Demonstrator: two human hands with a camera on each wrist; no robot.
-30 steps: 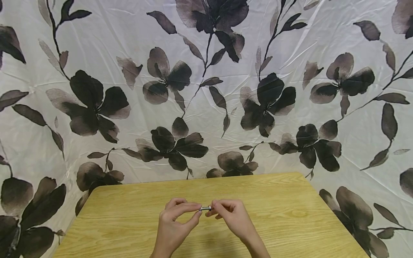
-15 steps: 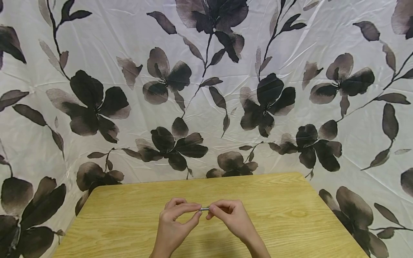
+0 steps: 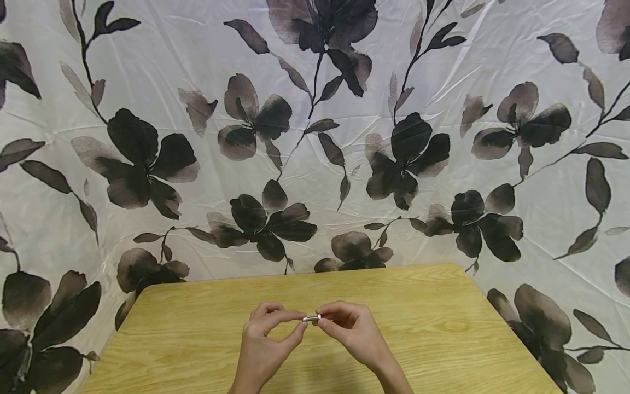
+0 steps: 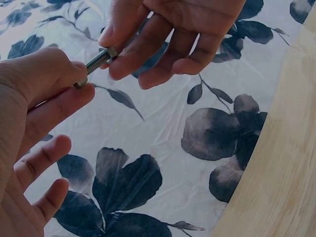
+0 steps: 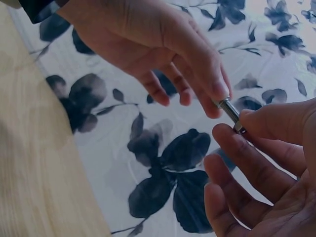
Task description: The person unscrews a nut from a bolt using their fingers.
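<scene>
Silver-coloured threaded metal bolt (image 3: 312, 318) is held in the air between the two hands, looking roughly level in the head view. A grey hexagonal metal piece (image 4: 112, 52) sits at its right-hand end; whether that is a fixed head or a separate nut, I cannot tell. Another wider metal end (image 4: 80, 83), partly covered, shows at the left-hand end of the bolt.

To the bolt's left, the left hand (image 3: 268, 334) pinches that end between thumb and index finger, the gap closed down to the metal, its other fingers loosely bent and off the bolt. To the bolt's right, the right hand (image 3: 355, 331) has its thumb below and its index finger above the hexagonal piece, pinching it; its remaining fingers are bent and hold nothing.

What has just changed is the right hand's grip: half a second ago its thumb lay across the hexagonal piece and hid it, and now the thumb sits lower and the piece shows between the fingertips. The left hand has hardly moved. I judge this to be part of a turning motion at that end, with the left hand steadying the bolt; whether the piece itself has turned, I cannot tell.

Below the bolt spreads a yellow wood-grain table (image 3: 197, 328), and beyond the bolt hangs a white cloth (image 3: 197, 65) printed with dark flowers
</scene>
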